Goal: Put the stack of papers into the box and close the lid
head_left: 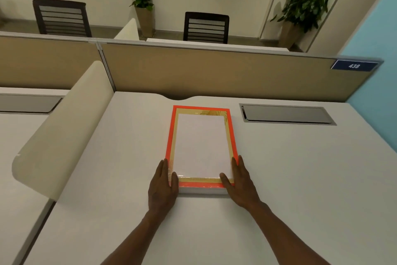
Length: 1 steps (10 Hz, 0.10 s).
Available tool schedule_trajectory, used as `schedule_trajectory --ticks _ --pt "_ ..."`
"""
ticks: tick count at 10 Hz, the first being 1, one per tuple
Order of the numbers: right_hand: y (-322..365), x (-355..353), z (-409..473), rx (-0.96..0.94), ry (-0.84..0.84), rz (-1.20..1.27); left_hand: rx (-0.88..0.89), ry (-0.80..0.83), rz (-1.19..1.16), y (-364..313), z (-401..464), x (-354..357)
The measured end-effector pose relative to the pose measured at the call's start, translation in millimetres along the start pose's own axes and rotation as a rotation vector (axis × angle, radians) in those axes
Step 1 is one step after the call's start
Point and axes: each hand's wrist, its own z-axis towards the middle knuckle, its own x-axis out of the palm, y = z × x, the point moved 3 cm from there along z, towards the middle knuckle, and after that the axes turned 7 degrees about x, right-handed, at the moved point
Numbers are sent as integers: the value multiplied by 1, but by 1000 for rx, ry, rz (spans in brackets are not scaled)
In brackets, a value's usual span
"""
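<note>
A flat box (170, 131) with a bright orange rim and a gold patterned face lies lengthwise on the white desk (120, 211) in front of me. A white stack of papers (202, 146) lies squarely within the gold border; I cannot tell whether it rests on a lid or inside the box. My left hand (162, 187) clasps the near left corner, fingers along the outer side and thumb on top. My right hand (239, 183) mirrors it at the near right corner, its thumb touching the stack's near corner.
A grey cable hatch (286, 114) is set into the desk right of the box. A rounded cream divider (62, 127) stands on the left. A tan partition (214, 71) with a blue 438 label (353, 66) runs behind. Chairs and potted plants lie beyond.
</note>
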Motion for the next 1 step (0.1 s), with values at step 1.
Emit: schedule_trajectory --ticks 1 --pt "-13 -25 3 6 -25 13 53 -19 76 -14 8 -5"
